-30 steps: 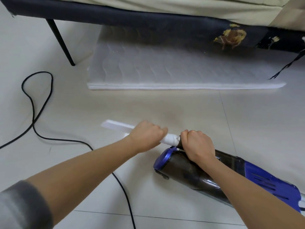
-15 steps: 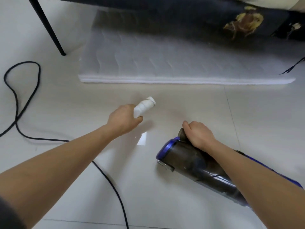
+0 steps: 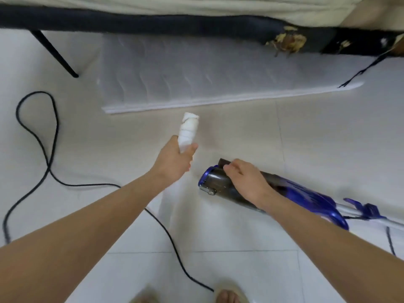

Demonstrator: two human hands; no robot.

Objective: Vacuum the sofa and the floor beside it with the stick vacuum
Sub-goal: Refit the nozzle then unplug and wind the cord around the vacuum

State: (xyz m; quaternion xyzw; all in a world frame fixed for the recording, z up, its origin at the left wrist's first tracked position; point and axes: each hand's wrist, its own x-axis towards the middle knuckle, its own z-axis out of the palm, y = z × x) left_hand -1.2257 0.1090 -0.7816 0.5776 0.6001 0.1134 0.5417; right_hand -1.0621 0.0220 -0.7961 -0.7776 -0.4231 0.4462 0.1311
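Note:
The blue stick vacuum [image 3: 306, 194] lies on its side on the tiled floor, its dark dust cup and nozzle opening pointing left. My right hand [image 3: 244, 180] rests on top of the dust cup, fingers curled over it near the nozzle mouth. My left hand [image 3: 175, 158] grips a white crevice nozzle [image 3: 188, 130], held upright and apart from the vacuum, its round end up. The sofa's dark front edge [image 3: 153, 24] with a beige cover runs across the top.
A white quilted pad [image 3: 207, 77] lies on the floor under the sofa edge. A black sofa leg [image 3: 54, 53] stands at the left. The black power cord [image 3: 50, 167] loops across the floor on the left and passes between my arms. My feet show at the bottom.
My left hand has pulled the white nozzle off the vacuum's mouth and turned it upright. My right hand stayed on the dust cup, shifting slightly back.

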